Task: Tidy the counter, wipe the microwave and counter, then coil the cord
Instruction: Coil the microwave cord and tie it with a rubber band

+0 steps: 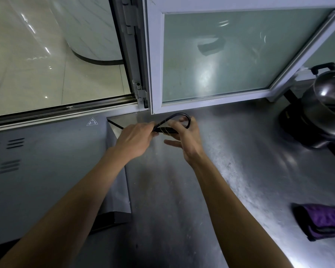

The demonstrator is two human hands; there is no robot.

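A black cord (pixel 179 115) is folded into a loop above the steel counter (pixel 230 171), near the window frame. My left hand (pixel 135 139) pinches the bundled strands at their left end. My right hand (pixel 186 138) grips the bundle from the right, with the loop arching over its fingers. A thin tie seems wound around the bundle between my hands. One strand of the cord runs left behind the grey microwave (pixel 46 171), whose top with vent slots and a heat warning sticker fills the left side.
A folded purple cloth (pixel 325 221) lies on the counter at the right edge. A steel pot (pixel 325 107) with a lid stands on a black cooker at the far right. Frosted window panes (pixel 230 55) rise behind the counter.
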